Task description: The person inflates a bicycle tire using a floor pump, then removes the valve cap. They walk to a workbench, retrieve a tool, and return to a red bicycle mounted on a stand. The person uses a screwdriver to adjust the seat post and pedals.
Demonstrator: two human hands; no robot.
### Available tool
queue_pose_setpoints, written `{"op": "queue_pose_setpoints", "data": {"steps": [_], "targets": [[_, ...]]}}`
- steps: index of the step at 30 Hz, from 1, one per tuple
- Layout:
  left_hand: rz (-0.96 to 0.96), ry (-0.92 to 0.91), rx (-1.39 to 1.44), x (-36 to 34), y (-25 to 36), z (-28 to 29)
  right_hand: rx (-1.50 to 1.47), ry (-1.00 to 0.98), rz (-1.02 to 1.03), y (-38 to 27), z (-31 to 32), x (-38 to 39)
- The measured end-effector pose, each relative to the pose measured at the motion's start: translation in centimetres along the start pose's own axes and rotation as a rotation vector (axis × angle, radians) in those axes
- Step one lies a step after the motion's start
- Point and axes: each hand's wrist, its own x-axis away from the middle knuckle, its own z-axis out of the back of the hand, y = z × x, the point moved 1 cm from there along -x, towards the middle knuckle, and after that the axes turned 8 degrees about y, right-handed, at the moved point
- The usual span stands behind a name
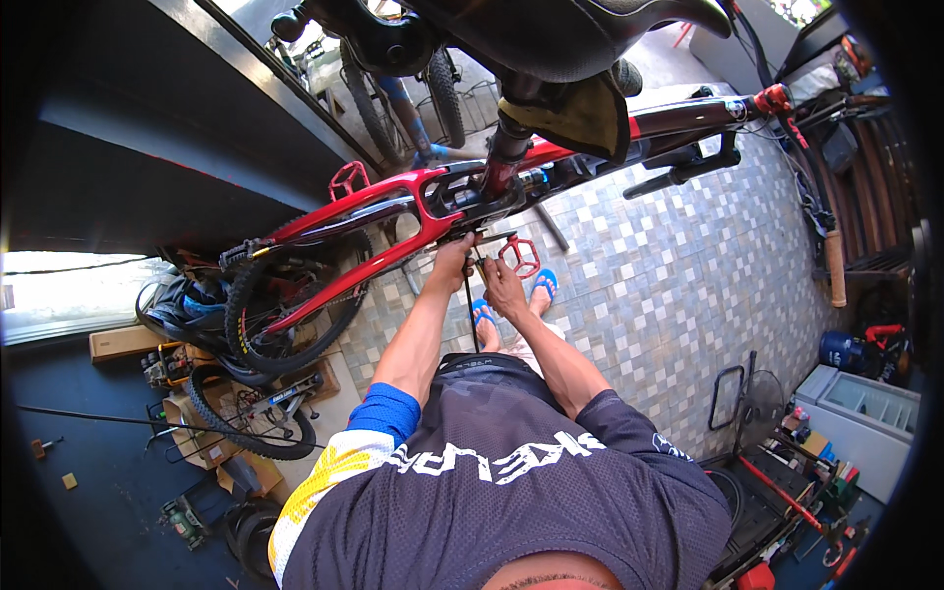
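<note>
A red mountain bike (pixel 393 202) stands below me, its black saddle (pixel 551 29) close to the camera. My left hand (pixel 452 264) reaches up to the frame near the bottom bracket, fingers closed against it. My right hand (pixel 501 285) is just beside it, gripping a thin dark tool or cable (pixel 473 315) that hangs down between my arms. A red flat pedal (pixel 519 254) sits right next to my right hand. Another red pedal (pixel 347 180) shows on the far side. The rear wheel (pixel 285 315) with knobby tyre is at the left.
Tiled floor (pixel 669 285) spreads to the right. Loose tyres and boxes (pixel 236 413) lie at the lower left. A fan (pixel 752 403), a tool cart (pixel 777 492) and a white chest (pixel 865 403) stand at the right. Another bike (pixel 393 98) is behind.
</note>
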Motion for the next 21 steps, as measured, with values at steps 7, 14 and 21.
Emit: {"op": "queue_pose_setpoints", "data": {"steps": [7, 14, 21], "targets": [[-0.023, -0.006, -0.048, -0.1, -0.2, 0.5, -0.035, -0.066, -0.132, -1.4, 0.5, 0.5], [-0.175, -0.019, -0.261, 3.7, -0.7, 3.2, 0.552, 0.236, 0.192, 2.8, 0.4, 1.6], [-0.265, 0.216, -0.442, 7.2, -9.0, 18.8, 0.497, 0.080, 0.056, 9.3, 4.8, 6.8]]}}
